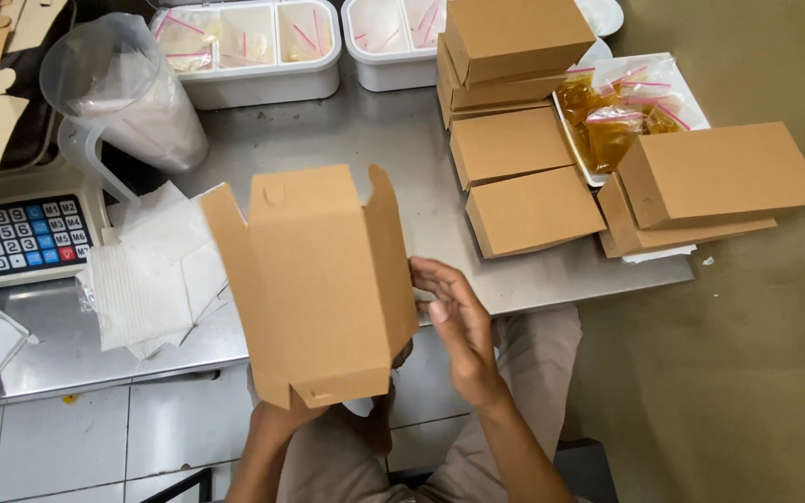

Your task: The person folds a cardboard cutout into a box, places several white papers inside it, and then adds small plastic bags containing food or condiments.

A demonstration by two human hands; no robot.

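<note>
I hold a brown cardboard box [314, 279] upright over the front edge of the steel table [393, 140]. Its top flaps stand open and its bottom end points at my lap. My left hand [277, 419] grips the box from below at its lower end and is mostly hidden behind it. My right hand [454, 321] rests against the box's right side wall, fingers spread and slightly bent, touching the edge.
Folded brown boxes [533, 210] lie and stack at the right, more boxes [715, 177] beside a tray of small sauce bags [607, 116]. White paper sheets [151, 270], a clear plastic jug [128, 88], a weighing scale [25, 233] and white divided containers [249, 47] stand left and behind.
</note>
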